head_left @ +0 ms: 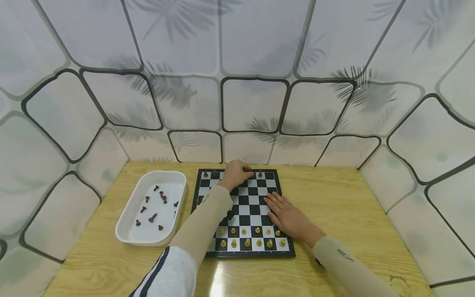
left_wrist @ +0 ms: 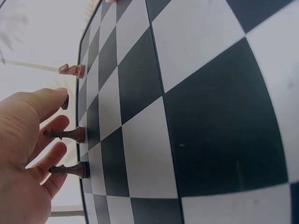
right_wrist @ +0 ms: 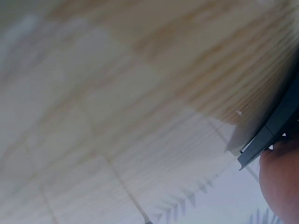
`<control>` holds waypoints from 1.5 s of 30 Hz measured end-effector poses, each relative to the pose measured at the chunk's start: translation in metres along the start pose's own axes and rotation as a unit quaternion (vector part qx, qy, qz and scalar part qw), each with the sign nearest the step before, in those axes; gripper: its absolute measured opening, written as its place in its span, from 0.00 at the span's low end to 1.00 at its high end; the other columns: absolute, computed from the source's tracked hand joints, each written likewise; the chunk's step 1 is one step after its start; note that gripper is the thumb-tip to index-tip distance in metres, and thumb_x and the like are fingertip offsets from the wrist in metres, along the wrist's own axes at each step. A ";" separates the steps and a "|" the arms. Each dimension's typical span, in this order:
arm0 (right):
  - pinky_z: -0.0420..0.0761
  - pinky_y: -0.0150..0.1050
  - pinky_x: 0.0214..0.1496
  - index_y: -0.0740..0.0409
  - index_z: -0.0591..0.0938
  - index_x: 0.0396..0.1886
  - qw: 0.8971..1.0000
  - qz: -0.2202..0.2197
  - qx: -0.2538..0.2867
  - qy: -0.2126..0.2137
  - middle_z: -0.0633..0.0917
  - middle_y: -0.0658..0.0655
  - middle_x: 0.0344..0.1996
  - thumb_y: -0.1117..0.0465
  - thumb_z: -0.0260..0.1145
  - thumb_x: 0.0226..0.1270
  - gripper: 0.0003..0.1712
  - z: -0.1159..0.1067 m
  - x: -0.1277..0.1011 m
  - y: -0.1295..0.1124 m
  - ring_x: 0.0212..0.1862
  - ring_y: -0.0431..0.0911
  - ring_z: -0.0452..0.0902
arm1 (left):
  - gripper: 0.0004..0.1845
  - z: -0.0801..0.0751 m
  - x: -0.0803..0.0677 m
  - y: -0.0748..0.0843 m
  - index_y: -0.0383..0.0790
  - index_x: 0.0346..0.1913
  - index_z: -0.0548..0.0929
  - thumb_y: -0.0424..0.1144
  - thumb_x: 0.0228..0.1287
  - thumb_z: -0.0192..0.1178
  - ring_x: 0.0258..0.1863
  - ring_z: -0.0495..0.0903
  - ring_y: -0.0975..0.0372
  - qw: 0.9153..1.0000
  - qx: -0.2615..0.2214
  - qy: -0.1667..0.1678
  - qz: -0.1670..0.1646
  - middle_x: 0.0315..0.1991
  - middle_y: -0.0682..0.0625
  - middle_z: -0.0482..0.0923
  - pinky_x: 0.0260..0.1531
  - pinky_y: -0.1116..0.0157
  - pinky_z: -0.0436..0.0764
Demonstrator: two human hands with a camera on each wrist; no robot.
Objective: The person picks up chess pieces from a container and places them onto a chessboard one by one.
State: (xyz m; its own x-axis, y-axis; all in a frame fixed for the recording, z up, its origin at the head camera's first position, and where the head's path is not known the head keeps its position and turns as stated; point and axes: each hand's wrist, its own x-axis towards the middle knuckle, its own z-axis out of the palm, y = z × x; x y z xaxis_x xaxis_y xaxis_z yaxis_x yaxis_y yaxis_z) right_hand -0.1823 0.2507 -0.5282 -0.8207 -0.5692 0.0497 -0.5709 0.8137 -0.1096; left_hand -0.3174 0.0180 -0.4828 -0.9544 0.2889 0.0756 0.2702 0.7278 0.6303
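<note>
My left hand (head_left: 236, 175) reaches over the far edge of the chessboard (head_left: 244, 210). In the left wrist view, its thumb and a finger pinch a dark chess piece (left_wrist: 65, 102), mostly hidden by the thumb. Beside those fingers stand two tall brown chess pieces (left_wrist: 70, 134), and a brown knight (left_wrist: 73, 70) stands farther along the same edge row. My right hand (head_left: 285, 211) rests flat on the board's right side with its fingers straight; only part of it shows in the right wrist view. Gold chess pieces (head_left: 247, 242) fill two rows at the near side, partly behind the left arm.
Left of the board, a white plastic tray (head_left: 124, 226) holds several loose brown chess pieces (head_left: 152, 217). Both stand on a wooden table (head_left: 334, 198). A patterned curtain-like wall (head_left: 256, 105) encloses the back and sides.
</note>
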 end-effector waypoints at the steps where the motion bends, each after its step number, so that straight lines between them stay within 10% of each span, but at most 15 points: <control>1: 0.60 0.58 0.83 0.60 0.65 0.82 1.000 0.001 0.003 -0.001 0.65 0.61 0.82 0.48 0.50 0.87 0.34 0.000 0.000 0.000 0.84 0.59 0.56 | 0.13 0.000 0.000 0.000 0.43 0.52 0.93 0.43 0.71 0.70 0.53 0.87 0.54 1.000 0.003 -0.001 0.001 0.49 0.49 0.92 0.56 0.55 0.85; 45: 0.59 0.58 0.84 0.60 0.64 0.82 1.000 0.005 0.006 -0.011 0.65 0.61 0.82 0.47 0.49 0.87 0.34 -0.003 0.000 -0.001 0.84 0.59 0.55 | 0.09 0.009 0.002 0.000 0.45 0.47 0.94 0.43 0.72 0.70 0.51 0.88 0.55 0.997 0.066 -0.008 0.031 0.48 0.50 0.92 0.59 0.54 0.83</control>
State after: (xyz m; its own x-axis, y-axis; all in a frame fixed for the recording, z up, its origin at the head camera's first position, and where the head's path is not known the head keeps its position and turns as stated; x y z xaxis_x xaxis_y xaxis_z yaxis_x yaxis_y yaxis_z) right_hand -0.1821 0.2497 -0.5254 -0.8259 -0.5632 0.0261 -0.5618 0.8182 -0.1224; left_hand -0.3183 0.0245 -0.4893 -0.9332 0.3455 0.0987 0.3446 0.7830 0.5179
